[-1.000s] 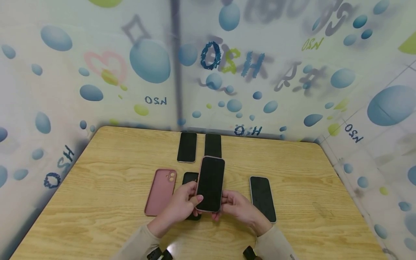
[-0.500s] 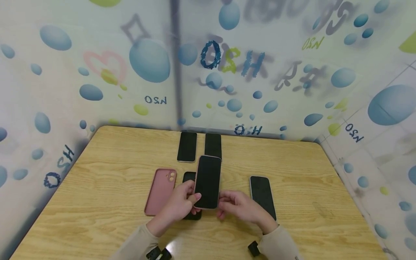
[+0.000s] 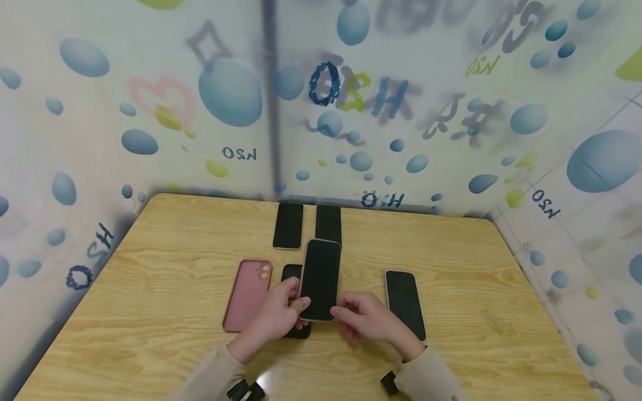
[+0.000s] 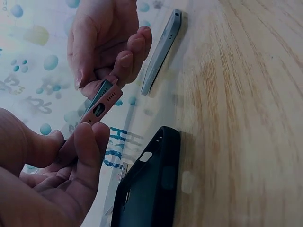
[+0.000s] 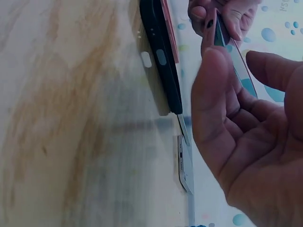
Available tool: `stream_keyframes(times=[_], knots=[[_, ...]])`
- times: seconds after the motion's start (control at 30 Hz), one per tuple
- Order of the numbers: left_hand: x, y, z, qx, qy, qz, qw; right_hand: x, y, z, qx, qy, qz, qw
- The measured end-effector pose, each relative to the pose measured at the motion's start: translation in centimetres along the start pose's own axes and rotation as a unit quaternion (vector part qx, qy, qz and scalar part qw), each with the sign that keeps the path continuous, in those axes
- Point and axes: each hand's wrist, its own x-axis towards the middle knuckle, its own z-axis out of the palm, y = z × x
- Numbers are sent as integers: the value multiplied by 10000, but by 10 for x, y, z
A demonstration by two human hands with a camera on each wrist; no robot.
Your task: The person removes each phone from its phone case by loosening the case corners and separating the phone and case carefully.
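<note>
My left hand point(image 3: 281, 312) grips the lower left side of a smartphone point(image 3: 321, 278) with a dark screen, its thumb on the front. A pink phone case point(image 4: 100, 106) surrounds the phone; at the lower end, in the left wrist view, the phone's edge and the case rim show slightly apart. My right hand point(image 3: 366, 317) has its curled fingers and thumb at the phone's lower right corner, thumb in front and forefinger on the case edge. Beneath the left hand lies a black phone case point(image 4: 151, 184), partly hidden. Left of it lies an empty pink phone case point(image 3: 247, 295).
Another dark-screened smartphone point(image 3: 405, 303) lies beside the right hand. At the table's back lie a second phone point(image 3: 288, 225) and a flat black item point(image 3: 328, 223), partly covered by the held phone. The wooden table point(image 3: 481, 301) meets a patterned wall covering point(image 3: 426, 100).
The held smartphone has shifted slightly left. My right hand drew a little away from it, then its thumb came back to the lower right corner. The left hand keeps its grip.
</note>
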Motion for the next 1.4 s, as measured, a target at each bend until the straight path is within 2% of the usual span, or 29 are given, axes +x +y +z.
stream_keyframes(times=[0.47, 0.73, 1.03, 1.4], knots=[[-5, 6, -2, 76, -167, 128, 9997, 5, -5, 9, -149, 334, 455, 9983], [-6, 5, 1, 175, -194, 283, 9993, 8, -2, 14, -18, 437, 398, 9982], [-6, 6, 2, 22, -231, 135, 9996, 6, -1, 16, 170, 844, 588, 9946], [-5, 4, -1, -60, -315, 40, 9995, 1, -6, 11, 569, 955, 772, 9908]])
